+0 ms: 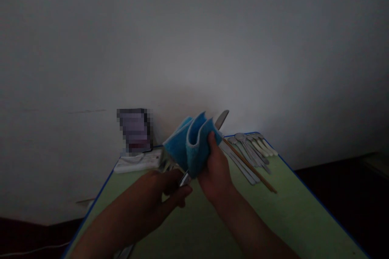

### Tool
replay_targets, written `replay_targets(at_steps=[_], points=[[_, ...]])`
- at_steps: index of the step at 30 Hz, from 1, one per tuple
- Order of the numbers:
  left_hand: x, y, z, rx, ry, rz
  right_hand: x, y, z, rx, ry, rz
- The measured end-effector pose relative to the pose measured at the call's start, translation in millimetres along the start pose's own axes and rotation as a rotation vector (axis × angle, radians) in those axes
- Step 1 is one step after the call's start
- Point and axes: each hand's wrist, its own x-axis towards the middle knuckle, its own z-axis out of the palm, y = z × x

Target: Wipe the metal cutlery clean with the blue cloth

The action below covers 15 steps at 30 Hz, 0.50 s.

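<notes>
Folded blue cloth, pale-edged, around tilted metal knife

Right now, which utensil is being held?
The knife, its blade poking past the blue cloth and its handle in the left hand; the other utensils lie on the table.

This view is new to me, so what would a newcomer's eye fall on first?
Probably the blue, pale-edged folded cloth near the middle, gripped by the right hand around a silvery metal knife whose blade pokes out at upper right. The left hand holds the knife's handle below. Next come the brown, slender chopsticks and silvery metal spoons lying to the right on the pale green, blue-edged table.
</notes>
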Motion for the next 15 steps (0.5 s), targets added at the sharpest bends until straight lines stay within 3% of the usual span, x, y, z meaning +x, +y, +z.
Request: replay_targets(at_steps=[3,7,11,15], points=[[-2,-2,1.9,0.011,-0.014,0.009,4,-8,1,0.002,-0.002,-0.02],[-14,-12,2.0,0.048,-0.124,-0.034,11,-32,-2,0.051,0.11,-0.072],[-24,-23,-3.4,0.07,-0.165,-0.098,15,-54,-5,0.11,0.098,-0.209],[-23,-22,-9.6,0.079,-0.153,-0.118,12,-49,-5,0.054,0.033,-0.301]])
